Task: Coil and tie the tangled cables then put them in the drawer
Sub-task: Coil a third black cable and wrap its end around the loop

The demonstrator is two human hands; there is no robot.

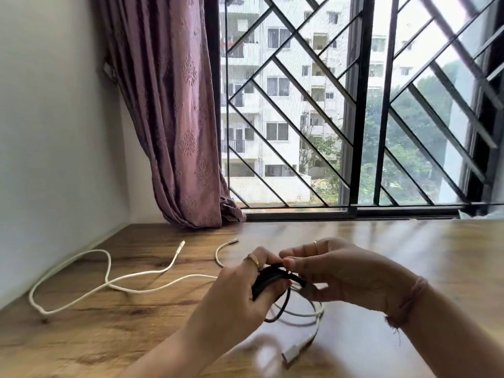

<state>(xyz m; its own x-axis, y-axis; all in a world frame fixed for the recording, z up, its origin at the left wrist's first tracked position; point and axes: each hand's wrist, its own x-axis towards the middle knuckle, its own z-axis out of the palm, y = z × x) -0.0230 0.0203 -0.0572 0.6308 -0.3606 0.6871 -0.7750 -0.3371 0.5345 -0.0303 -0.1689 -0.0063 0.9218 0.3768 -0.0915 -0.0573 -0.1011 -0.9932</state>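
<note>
A black cable (272, 279) is gathered into a small coil above the wooden table (136, 336). My left hand (237, 293) grips that coil from the left. My right hand (335, 271) pinches the black cable at the top of the coil with thumb and fingers. A long white cable (109, 282) sprawls loose over the table to the left, both of its ends lying toward the window. Another white cable (308, 320) loops under my hands, its plug (291, 356) near the front edge. No drawer shows.
A mauve curtain (174, 118) hangs at the back left, touching the tabletop. A barred window (354, 105) runs along the far edge. A white wall (49, 132) bounds the table on the left.
</note>
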